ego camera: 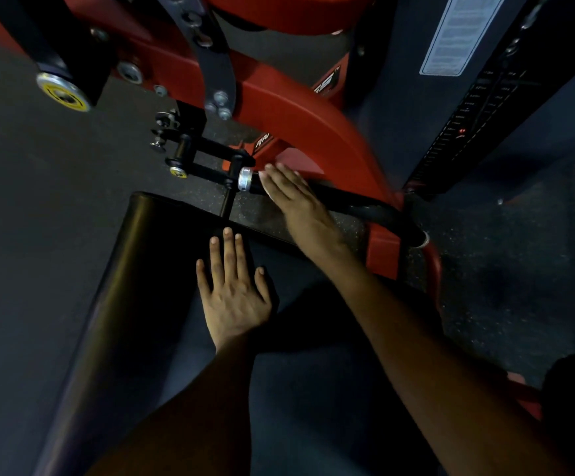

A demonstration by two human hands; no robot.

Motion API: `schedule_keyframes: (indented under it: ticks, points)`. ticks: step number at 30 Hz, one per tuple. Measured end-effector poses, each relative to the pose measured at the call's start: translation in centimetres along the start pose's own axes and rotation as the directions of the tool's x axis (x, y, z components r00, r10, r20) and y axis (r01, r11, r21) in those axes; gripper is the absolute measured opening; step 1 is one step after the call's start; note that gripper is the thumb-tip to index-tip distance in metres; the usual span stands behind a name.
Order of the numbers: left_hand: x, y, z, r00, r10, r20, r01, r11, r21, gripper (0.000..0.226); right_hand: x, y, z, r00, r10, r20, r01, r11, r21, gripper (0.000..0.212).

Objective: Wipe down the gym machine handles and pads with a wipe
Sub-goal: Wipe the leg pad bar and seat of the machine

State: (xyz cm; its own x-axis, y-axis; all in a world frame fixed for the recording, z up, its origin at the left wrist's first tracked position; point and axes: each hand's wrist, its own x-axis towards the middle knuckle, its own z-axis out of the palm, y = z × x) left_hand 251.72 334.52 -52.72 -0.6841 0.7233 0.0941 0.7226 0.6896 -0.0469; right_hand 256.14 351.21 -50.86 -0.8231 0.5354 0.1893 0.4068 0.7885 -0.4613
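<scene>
A black padded seat (135, 269) runs from the lower left toward the middle of the head view. My left hand (234, 293) lies flat on its far end, fingers straight and spread. Beyond the pad, a black handle (358, 204) with a silver end cap (245, 179) runs to the right. My right hand (292, 197) lies across the handle near the cap with its fingers straight. A white wipe (264, 174) shows only as thin edges under those fingers, pressed against the handle.
The machine's red frame (313, 125) arches over the handle. A dark weight stack column (478, 115) with a white label (457, 32) stands at the right. A yellow-capped pivot (63, 92) and black pin brackets (190, 156) sit at upper left. Dark rubber floor (39, 173) surrounds everything.
</scene>
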Motion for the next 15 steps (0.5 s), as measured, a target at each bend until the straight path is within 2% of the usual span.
schedule_keyframes:
  ticks: [2,4,6,8,10,12,15]
  points:
    - [0.0,0.1,0.0,1.0,0.003,-0.006,-0.003,1.0,-0.006,0.062,-3.8,3.5,0.5,0.994,-0.087,-0.072,0.081,0.994,-0.078,0.066]
    - [0.0,0.1,0.0,1.0,0.001,-0.005,-0.001,1.0,-0.015,0.062,-7.6,6.4,0.5,0.984,-0.034,-0.178,0.03,0.999,-0.026,0.054]
    - [0.0,0.0,0.0,1.0,-0.002,-0.003,0.002,1.0,-0.02,0.063,-9.8,7.2,0.4,0.942,0.062,-0.331,-0.054,0.998,0.032,0.04]
    - [0.0,0.0,0.0,1.0,-0.003,0.006,0.003,1.0,-0.018,0.063,-9.3,6.0,0.2,0.918,0.07,-0.389,-0.054,0.997,0.053,0.039]
    - [0.0,0.0,0.1,1.0,-0.004,0.01,0.004,1.0,-0.019,0.063,-6.6,4.0,0.1,0.941,-0.043,-0.337,0.056,0.998,0.029,0.049]
    - [0.0,0.1,0.1,1.0,-0.007,0.016,0.007,1.0,-0.018,0.063,-4.0,2.4,0.2,0.967,-0.139,-0.216,0.136,0.99,-0.027,0.052]
    - [-0.1,0.0,0.1,1.0,-0.006,0.015,0.007,1.0,-0.017,0.063,-3.6,2.9,0.3,0.988,-0.042,-0.147,0.042,0.999,-0.004,0.059]
